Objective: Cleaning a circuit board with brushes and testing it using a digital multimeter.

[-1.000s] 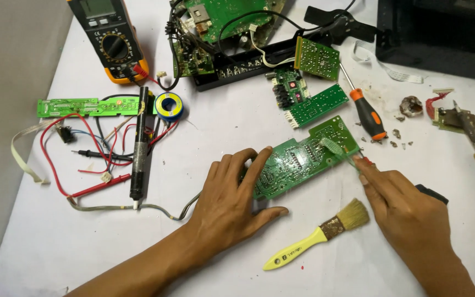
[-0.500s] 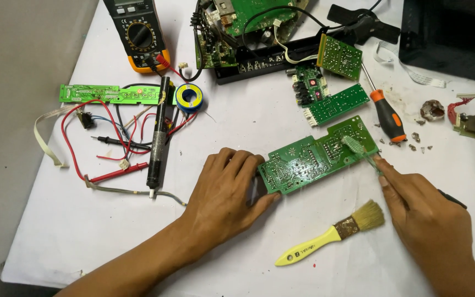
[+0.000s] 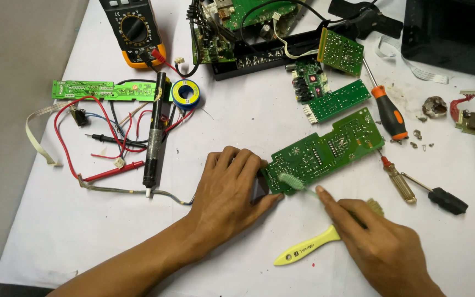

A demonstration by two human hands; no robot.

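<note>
Table (image 3: 259, 121): a white-covered work surface, strewn with electronics parts and tools.
Opened device (image 3: 248, 33): a black chassis with green boards and wires, at 12 o'clock.
Circuit board (image 3: 325, 151): a long green board lying flat near the centre, slanting from 7 towards 2 o'clock, solder side up.
Left hand (image 3: 232, 190): rests palm down on the table, fingers spread and fairly straight; the fingertips touch the lower-left end of the circuit board and grip nothing.
Right hand (image 3: 383, 242): at 5 o'clock, fingers curled and closed around the handle of a toothbrush (image 3: 292, 182), forefinger stretched along it; the pale green head sits on the lower-left edge of the circuit board.
Multimeter (image 3: 130, 27): yellow and black, at 11 o'clock, with red and black probe leads trailing below it.
Desoldering pump (image 3: 155, 132): a black tube lying at 9 o'clock.
Paintbrush (image 3: 306, 247): yellow handle, just under the right hand, bristles mostly hidden.
Screwdriver (image 3: 387, 110): orange and black handle, at 2 o'clock, just beside the board's upper end.
Solder reel (image 3: 186, 93): blue and yellow, beside the pump's top.
</note>
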